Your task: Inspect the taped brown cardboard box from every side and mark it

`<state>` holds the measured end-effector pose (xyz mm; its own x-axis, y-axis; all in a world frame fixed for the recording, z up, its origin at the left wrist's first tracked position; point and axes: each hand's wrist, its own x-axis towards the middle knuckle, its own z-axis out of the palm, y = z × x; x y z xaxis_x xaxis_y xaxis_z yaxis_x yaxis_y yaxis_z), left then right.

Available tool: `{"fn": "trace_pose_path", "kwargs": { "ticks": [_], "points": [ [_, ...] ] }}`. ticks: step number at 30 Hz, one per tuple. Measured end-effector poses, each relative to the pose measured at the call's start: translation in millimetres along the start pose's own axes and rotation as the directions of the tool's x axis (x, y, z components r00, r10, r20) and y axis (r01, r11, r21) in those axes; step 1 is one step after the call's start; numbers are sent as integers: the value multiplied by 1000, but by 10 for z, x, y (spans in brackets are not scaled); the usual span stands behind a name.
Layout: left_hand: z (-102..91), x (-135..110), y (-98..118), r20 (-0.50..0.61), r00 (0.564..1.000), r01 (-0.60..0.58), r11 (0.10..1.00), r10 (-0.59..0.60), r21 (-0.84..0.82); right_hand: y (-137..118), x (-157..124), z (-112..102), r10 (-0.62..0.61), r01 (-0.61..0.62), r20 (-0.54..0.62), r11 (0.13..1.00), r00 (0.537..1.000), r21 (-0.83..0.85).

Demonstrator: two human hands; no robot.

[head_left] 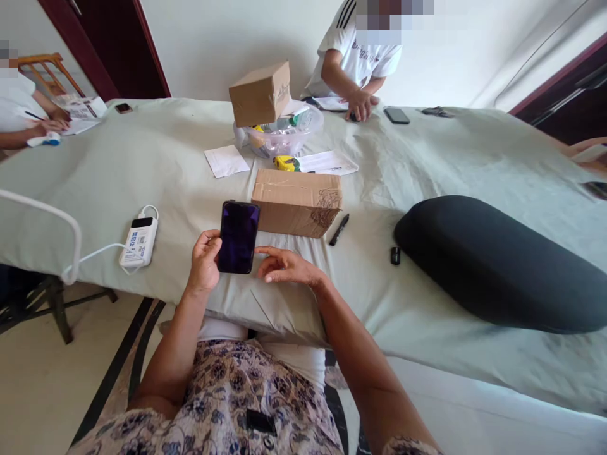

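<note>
My left hand (206, 259) grips a black smartphone (239, 237) by its left edge, thumb at the side of the screen. The phone is held upright over the near edge of the table, its screen dark with a purple tint. To its right, my right hand (287, 266) holds nothing, its fingers apart and the index fingertip close to the phone's right edge; whether it touches cannot be told. Just behind the phone lies a closed cardboard box (296, 202) with dark scribbles on its right end. A black marker (339, 230) rests beside that box.
A white power bank (139, 241) with a cable lies left. A black cushion-like object (502, 262) and a small black cap (395, 255) are right. Behind stand a plastic basin (310, 129), another carton (260, 98) and a yellow tape measure (286, 163). Other people sit around the cloth-covered table (180, 189).
</note>
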<state>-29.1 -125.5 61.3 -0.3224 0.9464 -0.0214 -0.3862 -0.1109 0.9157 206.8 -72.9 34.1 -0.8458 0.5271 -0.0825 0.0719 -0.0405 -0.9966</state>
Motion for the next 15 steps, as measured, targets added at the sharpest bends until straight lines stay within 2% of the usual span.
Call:
{"fn": "trace_pose_path", "kwargs": {
  "ticks": [2,4,9,15],
  "points": [
    [161,-54,-11,49,999,20,998,-17,-61,-11,-16,-3,20,-31,109,994,994,103],
    [303,-94,-27,87,996,25,995,-17,-101,-52,-41,-5,16,-38,142,987,990,159],
    [501,-131,-79,93,995,-2,986,17,-164,-156,-118,-35,-7,-2,37,974,999,229],
    [526,-127,-72,89,996,-14,981,32,-191,-147,-141,-65,7,-6,-5,980,1000,198]
  ]
}}
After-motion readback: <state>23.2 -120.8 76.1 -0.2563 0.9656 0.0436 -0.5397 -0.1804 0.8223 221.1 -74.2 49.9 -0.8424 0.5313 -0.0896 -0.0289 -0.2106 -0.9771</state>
